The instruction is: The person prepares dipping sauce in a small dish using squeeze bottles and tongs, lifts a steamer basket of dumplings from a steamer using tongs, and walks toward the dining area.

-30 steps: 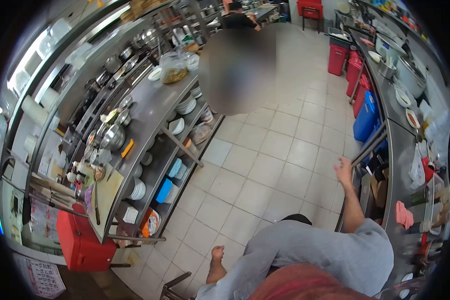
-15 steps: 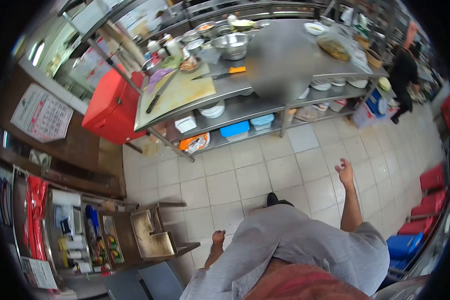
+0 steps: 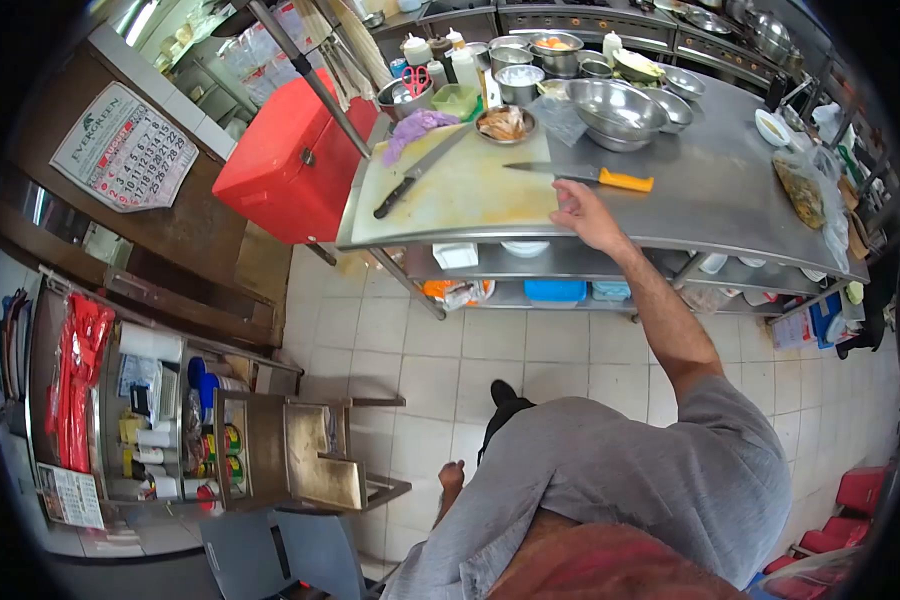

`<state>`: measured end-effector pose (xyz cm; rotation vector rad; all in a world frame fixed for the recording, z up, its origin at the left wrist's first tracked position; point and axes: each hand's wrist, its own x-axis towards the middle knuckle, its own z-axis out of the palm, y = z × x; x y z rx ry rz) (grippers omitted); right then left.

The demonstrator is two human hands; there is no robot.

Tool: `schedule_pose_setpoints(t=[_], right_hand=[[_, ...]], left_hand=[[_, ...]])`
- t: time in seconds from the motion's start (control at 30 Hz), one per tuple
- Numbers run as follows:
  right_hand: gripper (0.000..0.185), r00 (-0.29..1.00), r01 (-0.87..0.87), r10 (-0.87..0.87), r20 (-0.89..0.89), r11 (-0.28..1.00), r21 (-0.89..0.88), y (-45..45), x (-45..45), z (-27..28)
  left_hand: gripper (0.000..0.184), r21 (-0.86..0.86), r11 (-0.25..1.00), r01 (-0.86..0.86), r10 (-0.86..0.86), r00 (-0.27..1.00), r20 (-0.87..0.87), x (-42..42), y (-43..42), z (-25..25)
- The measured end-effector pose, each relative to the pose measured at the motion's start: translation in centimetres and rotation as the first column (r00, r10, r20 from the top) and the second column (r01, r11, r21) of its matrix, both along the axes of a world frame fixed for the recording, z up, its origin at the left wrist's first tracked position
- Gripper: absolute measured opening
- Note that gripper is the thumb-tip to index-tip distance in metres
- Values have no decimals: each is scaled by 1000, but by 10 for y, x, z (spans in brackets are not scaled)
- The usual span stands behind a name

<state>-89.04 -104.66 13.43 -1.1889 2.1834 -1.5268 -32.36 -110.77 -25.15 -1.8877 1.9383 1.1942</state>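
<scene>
My right hand is stretched over the front of the steel table, at the right edge of the white cutting board. Its fingers are apart and hold nothing. Just beyond it lies a knife with a yellow handle, its blade pointing left across the board. A second knife, with a black handle, rests at an angle on the board's left side. Behind them sits a small bowl of what looks like meat. Low by my side hangs my left hand, its fingers curled, touching no object that I can see.
Large steel bowls and squeeze bottles stand behind the board. A red cooler box is left of the table. A grey chair and a shelf unit are at lower left. Part of another person shows at far right.
I have come closer to the table. My right hand has risen from beside me to above the board's edge. My left hand still hangs low.
</scene>
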Motion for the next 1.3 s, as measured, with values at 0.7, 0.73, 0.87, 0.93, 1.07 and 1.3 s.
schedule_pose_setpoints(t=[0.7,0.73,0.87,0.93,1.07,1.3], right_hand=[[61,955,274,-265,-133,960,51,-408,-329,70],[61,949,279,-274,-156,960,9,-427,-348,71],[48,918,262,-273,-287,962,-74,-486,-404,90],[44,870,305,-299,-393,951,-49,-510,-414,102],[39,868,228,-195,-457,974,18,-554,-438,100],[41,843,198,96,-530,860,470,-612,-468,84]], left_hand=[[27,-526,793,305,-293,950,110,-124,-216,19],[25,-442,818,369,-327,929,171,-136,-203,12],[22,-210,909,360,-336,931,142,-156,-161,-9],[21,-180,916,358,-343,933,111,-160,-157,-15],[19,-264,875,405,-385,914,124,-156,-188,-24],[16,-41,788,-614,579,763,-287,-213,-266,38]])
